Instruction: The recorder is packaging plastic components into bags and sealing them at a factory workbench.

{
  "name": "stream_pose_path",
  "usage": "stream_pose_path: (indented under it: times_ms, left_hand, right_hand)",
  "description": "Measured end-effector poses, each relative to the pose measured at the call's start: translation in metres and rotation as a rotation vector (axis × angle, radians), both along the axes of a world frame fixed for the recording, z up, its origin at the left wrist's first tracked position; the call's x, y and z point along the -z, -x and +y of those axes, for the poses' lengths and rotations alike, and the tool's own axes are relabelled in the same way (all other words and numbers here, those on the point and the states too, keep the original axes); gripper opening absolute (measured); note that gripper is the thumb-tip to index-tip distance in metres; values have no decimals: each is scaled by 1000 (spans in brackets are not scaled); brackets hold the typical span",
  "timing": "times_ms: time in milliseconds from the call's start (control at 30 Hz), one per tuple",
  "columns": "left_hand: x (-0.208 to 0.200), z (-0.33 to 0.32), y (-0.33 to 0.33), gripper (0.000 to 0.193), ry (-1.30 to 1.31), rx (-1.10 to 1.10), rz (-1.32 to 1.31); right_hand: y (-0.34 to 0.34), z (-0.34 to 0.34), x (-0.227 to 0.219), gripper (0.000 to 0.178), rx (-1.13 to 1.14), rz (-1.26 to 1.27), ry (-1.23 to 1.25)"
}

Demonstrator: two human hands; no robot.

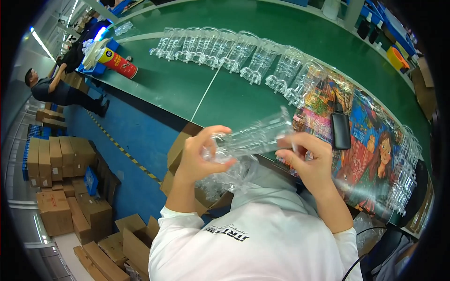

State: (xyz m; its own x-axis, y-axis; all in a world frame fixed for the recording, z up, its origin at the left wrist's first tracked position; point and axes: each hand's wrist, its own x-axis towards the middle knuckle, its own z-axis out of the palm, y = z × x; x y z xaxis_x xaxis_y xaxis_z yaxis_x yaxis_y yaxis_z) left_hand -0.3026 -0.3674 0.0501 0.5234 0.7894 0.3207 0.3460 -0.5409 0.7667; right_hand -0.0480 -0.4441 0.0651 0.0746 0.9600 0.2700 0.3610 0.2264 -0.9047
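Note:
A clear plastic cup-like part (258,136) is held sideways in front of my chest, a little blurred. My left hand (201,154) grips its narrower end between thumb and fingers. My right hand (309,157) pinches the other end, near the rim. Below it, a clear plastic bag (234,180) with more clear parts sits in an opened carton by my lap. Across the green table a curved row of several similar clear parts (243,51) stands. More of them (407,171) are lined up at the right.
A colourful printed mat (358,178) covers the table (183,93) at right, with a black case (340,130) on it. A red and yellow canister (119,64) lies near a blue tray (99,68). Cardboard boxes (56,210) are stacked at left; another person (54,89) stands far left.

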Motion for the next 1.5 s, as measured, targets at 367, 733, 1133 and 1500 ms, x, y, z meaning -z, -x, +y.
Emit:
stream_pose_path:
  times_ms: [367,733,1133,1500]
  left_hand:
    - [27,183,185,53,14,-852,-25]
    - [44,265,223,76,169,-976,259]
    - [30,159,245,51,210,-920,250]
    - [440,-11,237,28,241,-668,425]
  right_hand:
    - [-10,-11,5,25,8,65,-78]
    - [-17,-19,8,20,67,66,-89]
    - [-19,-20,18,18,64,145,-80]
    - [-8,-21,46,19,-37,-16,72]
